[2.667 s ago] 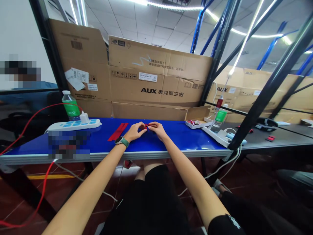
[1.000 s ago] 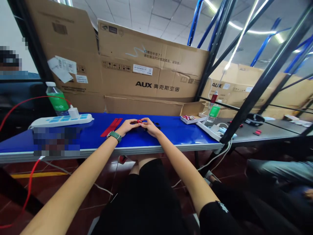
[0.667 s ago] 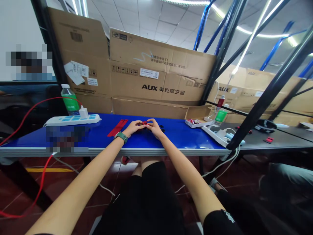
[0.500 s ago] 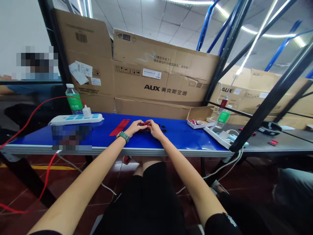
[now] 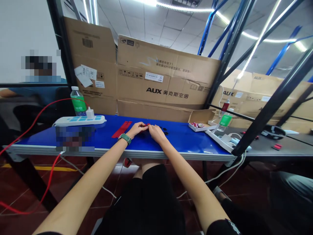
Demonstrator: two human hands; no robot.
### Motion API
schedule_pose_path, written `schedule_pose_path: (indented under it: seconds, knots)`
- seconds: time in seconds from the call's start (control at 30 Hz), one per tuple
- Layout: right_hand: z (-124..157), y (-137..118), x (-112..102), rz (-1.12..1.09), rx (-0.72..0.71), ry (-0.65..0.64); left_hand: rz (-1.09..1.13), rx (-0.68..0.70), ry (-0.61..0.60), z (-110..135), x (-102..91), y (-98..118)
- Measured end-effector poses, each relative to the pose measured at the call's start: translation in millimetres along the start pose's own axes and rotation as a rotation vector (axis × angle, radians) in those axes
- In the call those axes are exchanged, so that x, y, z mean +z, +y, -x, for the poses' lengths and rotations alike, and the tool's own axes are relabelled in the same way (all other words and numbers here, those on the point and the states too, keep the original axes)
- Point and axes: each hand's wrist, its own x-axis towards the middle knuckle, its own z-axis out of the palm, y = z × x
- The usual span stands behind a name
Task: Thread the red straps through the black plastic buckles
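Observation:
My left hand (image 5: 137, 129) and my right hand (image 5: 156, 133) meet over the blue tabletop, fingertips close together. Between them shows a bit of a small red piece (image 5: 147, 125), mostly hidden by the fingers and too small to name. Both hands are closed on it. Flat red strips (image 5: 121, 129) lie side by side just left of my left hand. To the right of my right hand are several small black pieces (image 5: 165, 133), partly covered by that hand.
A white power strip (image 5: 79, 120) and a green-labelled bottle (image 5: 78, 102) stand at the left. An open small box (image 5: 199, 125) with red and white items sits right, near another power strip (image 5: 220, 141). Cardboard (image 5: 156, 81) walls the back. A person (image 5: 39, 88) sits beyond at left.
My right hand has turned knuckles-up and its fingers have curled further over the red piece, hiding more of it. The view has shifted slightly.

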Motion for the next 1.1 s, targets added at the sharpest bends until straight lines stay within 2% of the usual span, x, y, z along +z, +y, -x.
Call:
schedule_pose_path:
  seconds: [0.2, 0.3, 0.47, 0.6, 0.67, 0.73, 0.83, 0.93, 1.0, 1.1]
  knots:
    - [-1, 7, -1, -0.001, -0.006, -0.085, -0.09, 0.004, 0.011, 2, 3.0, 5]
    - [1, 8, 2, -0.054, 0.068, -0.011, -0.08, 0.015, 0.02, 1, 2.9, 3]
    - [-3, 11, 19, -0.454, 0.054, 0.108, -0.048, 0.035, 0.011, 0, 1.1, 1]
    - [-10, 16, 30, -0.609, 0.233, 0.102, -0.057, 0.042, -0.012, 1, 0.4, 3]
    - [-11, 18, 30, -0.611, 0.281, 0.048, -0.069, 0.053, -0.025, 2, 0.7, 4]
    - [-10, 18, 27, -0.535, 0.251, 0.01, -0.078, 0.06, -0.024, 2, 1.7, 4]
    - [-5, 13, 18, -0.289, 0.159, 0.009, -0.082, 0.056, -0.002, 1, 3.3, 2]
    - [-1, 6, 10, -0.108, 0.156, 0.01, -0.06, 0.042, 0.013, 0, 2.3, 0]
    - [0, 6, 8, -0.133, 0.189, 0.014, -0.006, 0.005, 0.022, 0, -0.4, 0]
    - [1, 13, 9, -0.339, 0.244, 0.038, 0.085, -0.077, -0.002, 2, -4.8, 1]
